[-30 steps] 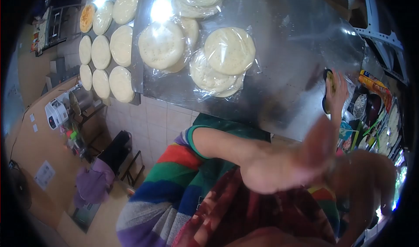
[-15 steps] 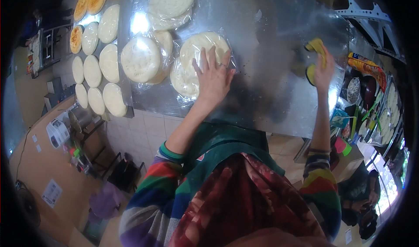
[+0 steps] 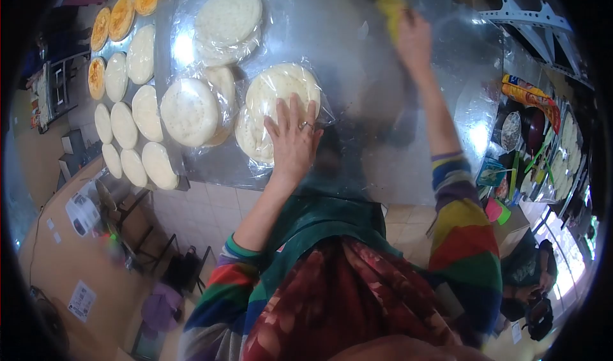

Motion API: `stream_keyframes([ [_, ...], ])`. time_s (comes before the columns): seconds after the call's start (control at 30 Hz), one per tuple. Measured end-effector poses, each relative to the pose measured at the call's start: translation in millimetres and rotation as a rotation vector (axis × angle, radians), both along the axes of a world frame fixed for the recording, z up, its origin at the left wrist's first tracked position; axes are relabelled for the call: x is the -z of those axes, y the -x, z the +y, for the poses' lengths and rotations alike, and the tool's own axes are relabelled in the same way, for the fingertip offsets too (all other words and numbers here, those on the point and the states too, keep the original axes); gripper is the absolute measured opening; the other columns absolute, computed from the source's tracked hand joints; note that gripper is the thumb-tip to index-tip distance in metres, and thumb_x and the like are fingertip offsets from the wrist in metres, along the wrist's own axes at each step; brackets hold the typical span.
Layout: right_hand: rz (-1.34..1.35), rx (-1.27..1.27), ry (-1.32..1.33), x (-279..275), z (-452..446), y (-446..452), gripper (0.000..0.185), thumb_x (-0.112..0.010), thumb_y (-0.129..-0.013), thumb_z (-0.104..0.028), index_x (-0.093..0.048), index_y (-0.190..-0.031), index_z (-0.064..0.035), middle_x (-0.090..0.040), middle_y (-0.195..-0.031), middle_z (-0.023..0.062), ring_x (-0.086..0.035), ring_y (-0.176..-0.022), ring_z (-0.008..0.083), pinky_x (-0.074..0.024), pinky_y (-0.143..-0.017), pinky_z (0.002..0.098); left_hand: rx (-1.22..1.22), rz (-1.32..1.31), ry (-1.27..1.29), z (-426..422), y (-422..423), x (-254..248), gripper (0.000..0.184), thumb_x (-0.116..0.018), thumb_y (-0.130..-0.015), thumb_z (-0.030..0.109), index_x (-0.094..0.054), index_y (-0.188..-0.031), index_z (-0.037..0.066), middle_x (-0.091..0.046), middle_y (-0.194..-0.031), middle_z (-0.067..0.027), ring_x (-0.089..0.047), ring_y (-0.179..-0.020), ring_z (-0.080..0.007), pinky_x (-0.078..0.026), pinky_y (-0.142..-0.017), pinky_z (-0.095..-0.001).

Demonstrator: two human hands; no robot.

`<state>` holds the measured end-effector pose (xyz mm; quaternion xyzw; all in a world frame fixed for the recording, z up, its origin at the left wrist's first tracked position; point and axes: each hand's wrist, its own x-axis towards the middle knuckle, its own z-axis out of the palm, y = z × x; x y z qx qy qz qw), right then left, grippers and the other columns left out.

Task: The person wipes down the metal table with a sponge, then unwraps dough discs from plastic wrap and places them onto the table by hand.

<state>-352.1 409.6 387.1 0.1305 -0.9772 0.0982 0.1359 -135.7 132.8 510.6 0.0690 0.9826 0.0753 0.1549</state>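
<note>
My left hand (image 3: 294,141) lies with fingers spread on a pale round flatbread (image 3: 274,86) in clear plastic, near the front of the metal table (image 3: 357,112). That bread overlaps another wrapped one beneath it. My right hand (image 3: 414,38) grips a yellow cloth (image 3: 388,7) with dark edging at the far side of the table; motion blurs the cloth a little. Left of my left hand are a second wrapped stack of flatbreads (image 3: 189,112) and, behind it, a third wrapped stack (image 3: 228,19).
On the left, rows of pale rounds (image 3: 133,168) and several orange-topped rounds (image 3: 121,16) cover a tray. A crowded shelf with a colourful packet (image 3: 527,91) stands at right. A white metal frame (image 3: 530,19) rises at the back right. Another person (image 3: 533,275) is at lower right.
My right hand has swept the yellow cloth from the table's right side toward the far middle. My left hand stays on the wrapped flatbread. The whole view has shifted slightly.
</note>
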Motion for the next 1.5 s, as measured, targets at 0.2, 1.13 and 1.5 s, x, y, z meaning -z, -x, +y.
stream_keyframes([
  [0.2,0.127,0.056,0.245,-31.0,24.0,42.8,0.036,-0.051,-0.092,-0.023,-0.052,-0.117,0.002,-0.056,-0.107,0.02,-0.056,-0.096,0.0289,-0.0459,-0.083,0.036,0.003,0.002,-0.004,-0.6,-0.7,-0.1,0.065,-0.055,-0.089,0.033,-0.026,-0.146,0.022,-0.02,-0.15,-0.017,-0.018,-0.136,-0.0432,-0.022,-0.1,-0.0648],
  [1.13,-0.428,-0.623,0.26,-41.9,-25.4,-121.3,0.065,-0.055,-0.076,0.0,-0.042,-0.137,-0.0199,-0.042,-0.134,0.0131,-0.048,-0.111,0.0306,-0.0458,-0.091,0.0394,-0.003,-0.102,0.074,14.2,8.9,-9.3,0.068,-0.061,-0.086,0.025,-0.028,-0.145,0.027,-0.02,-0.151,-0.0125,-0.019,-0.137,-0.0397,-0.017,-0.106,-0.0591],
  [1.5,0.111,0.192,-0.022,-2.2,238.4,98.9,0.036,-0.048,-0.09,-0.021,-0.052,-0.125,-0.0121,-0.054,-0.118,0.021,-0.052,-0.103,0.0379,-0.0448,-0.088,0.0435,0.002,-0.116,0.083,17.5,11.4,-12.3,0.062,-0.058,-0.088,0.024,-0.032,-0.143,0.026,-0.021,-0.151,-0.0114,-0.017,-0.138,-0.0391,-0.017,-0.107,-0.0585],
])
